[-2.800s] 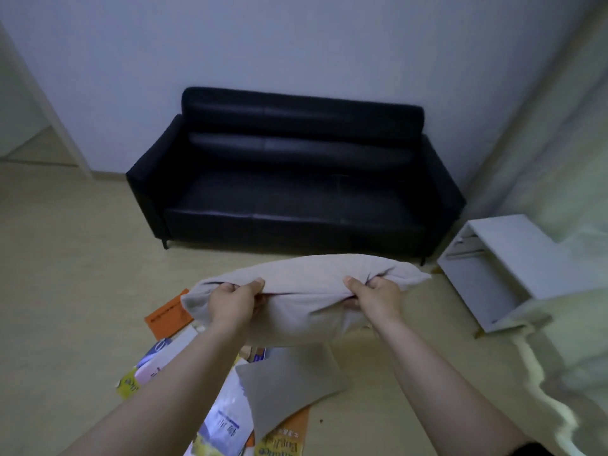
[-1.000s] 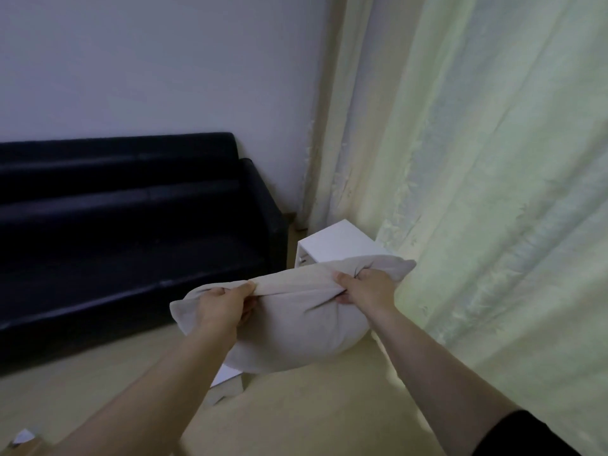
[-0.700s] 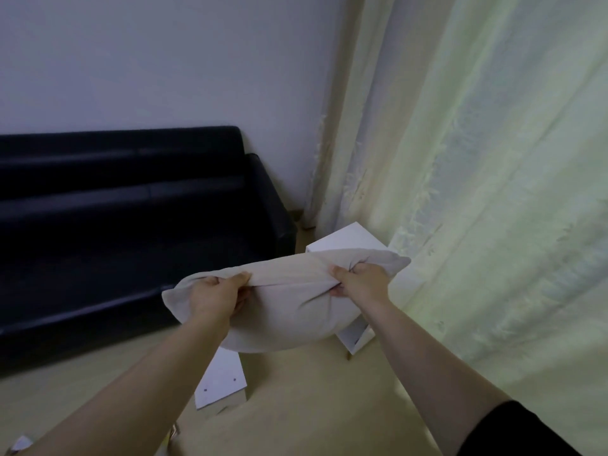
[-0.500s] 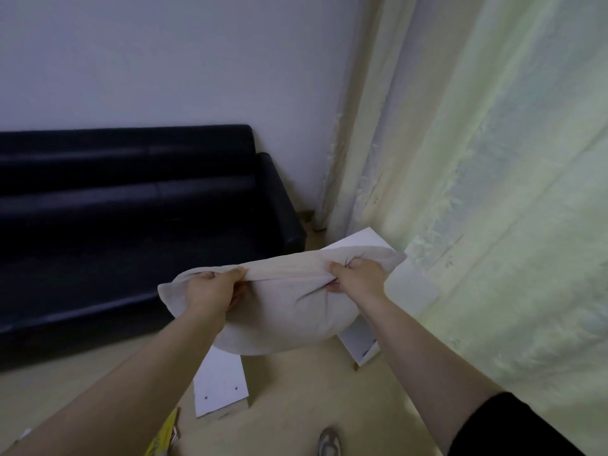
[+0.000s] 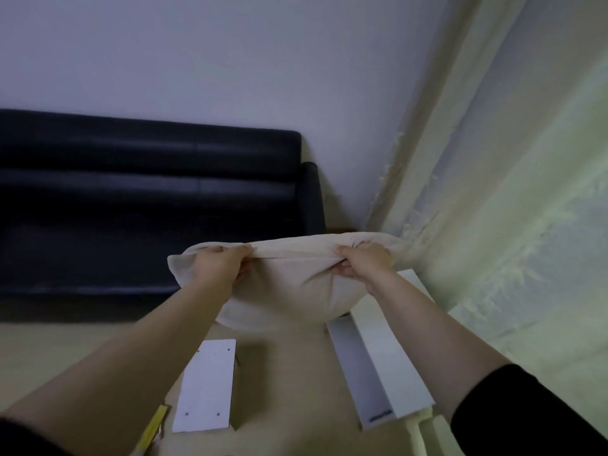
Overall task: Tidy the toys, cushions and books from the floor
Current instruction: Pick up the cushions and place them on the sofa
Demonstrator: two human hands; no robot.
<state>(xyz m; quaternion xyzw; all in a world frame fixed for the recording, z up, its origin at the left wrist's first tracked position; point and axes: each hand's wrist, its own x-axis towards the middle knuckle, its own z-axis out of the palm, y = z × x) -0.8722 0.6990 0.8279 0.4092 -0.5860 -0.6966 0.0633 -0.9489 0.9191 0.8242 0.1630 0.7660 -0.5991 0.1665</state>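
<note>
The room has a pale wall [image 5: 197, 60] behind a black sofa [image 5: 148, 199], and a curtain [image 5: 500, 192] to the sofa's right. In the head view, our left hand [image 5: 218, 268] and right hand [image 5: 362, 263] both clench the top edge of the cushion [image 5: 296, 294] — it hangs in the air in front of the sofa's right end. We should keep both grips tight, carry it over the sofa, then let go — low, so it won't roll off.
</note>
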